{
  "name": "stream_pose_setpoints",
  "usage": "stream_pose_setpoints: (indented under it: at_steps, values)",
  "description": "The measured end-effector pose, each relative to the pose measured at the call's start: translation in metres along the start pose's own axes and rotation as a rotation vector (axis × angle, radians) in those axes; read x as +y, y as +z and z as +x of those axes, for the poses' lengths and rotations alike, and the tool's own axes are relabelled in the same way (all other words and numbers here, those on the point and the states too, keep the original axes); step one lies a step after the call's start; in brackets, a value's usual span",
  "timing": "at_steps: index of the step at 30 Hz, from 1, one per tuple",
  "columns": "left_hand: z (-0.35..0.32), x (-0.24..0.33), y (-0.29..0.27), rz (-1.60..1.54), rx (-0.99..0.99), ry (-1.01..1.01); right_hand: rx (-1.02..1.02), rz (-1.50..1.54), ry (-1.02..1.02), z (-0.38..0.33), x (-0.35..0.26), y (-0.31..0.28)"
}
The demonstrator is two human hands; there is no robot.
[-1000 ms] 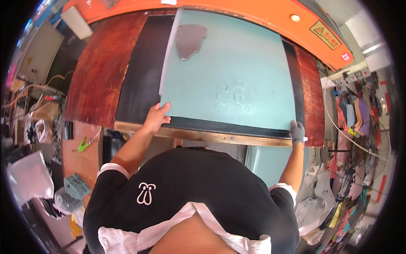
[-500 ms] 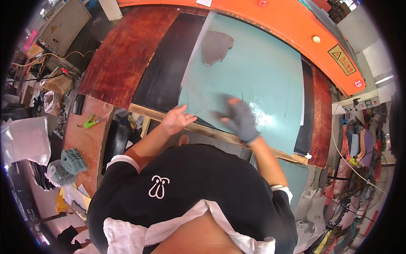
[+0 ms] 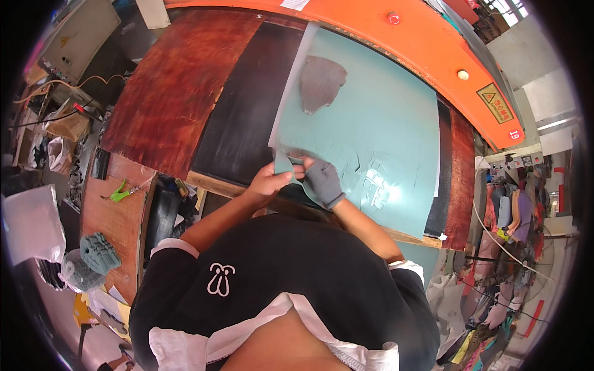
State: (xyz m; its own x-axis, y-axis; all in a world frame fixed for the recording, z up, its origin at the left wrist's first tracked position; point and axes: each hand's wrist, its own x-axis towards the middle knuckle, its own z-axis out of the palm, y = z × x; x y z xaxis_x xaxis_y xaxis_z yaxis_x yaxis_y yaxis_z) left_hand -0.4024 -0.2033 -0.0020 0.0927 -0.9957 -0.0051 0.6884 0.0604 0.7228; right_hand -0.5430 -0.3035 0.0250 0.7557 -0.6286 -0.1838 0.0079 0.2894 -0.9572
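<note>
Head view: a red-brown wooden counter spans the upper half, with an orange machine beam arching along its far side. On the counter lies a large pale teal sheet, reaching close to the near edge, with a black mat showing past its left and right sides. A brown side counter stands at lower left, a clear plastic bag beside it.

A grey-brown irregular shape shows near the sheet's far left corner; whether piece or opening, I cannot tell. The right hand, in a grey glove that leaves the fingertips bare, is at the sheet's near left corner, fingers curled in; whether its grip pinches the material is hidden. The bare left hand is just beside it, its grip pinching a raised teal strip between thumb and fingers.

Stacked teal pieces sit at the side counter's near end, a green-handled tool farther up. A red button dots the beam.
</note>
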Motion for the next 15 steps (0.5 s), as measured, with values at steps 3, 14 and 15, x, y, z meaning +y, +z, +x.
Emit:
stream_pose_setpoints:
  at_steps: [3, 14, 15]
  values:
    - [0.007, 0.008, -0.004, 0.186, -0.009, -0.118, 0.102, -0.135, 0.038, 0.009, 0.0, -0.009]
    - [-0.012, 0.034, -0.028, 0.301, -0.107, -0.341, 0.786, 0.005, -0.137, 0.103, -0.083, -0.172]
    - [-0.012, 0.035, -0.026, 0.312, -0.064, -0.384, 0.86, -0.447, -0.156, 0.114, -0.098, -0.184]
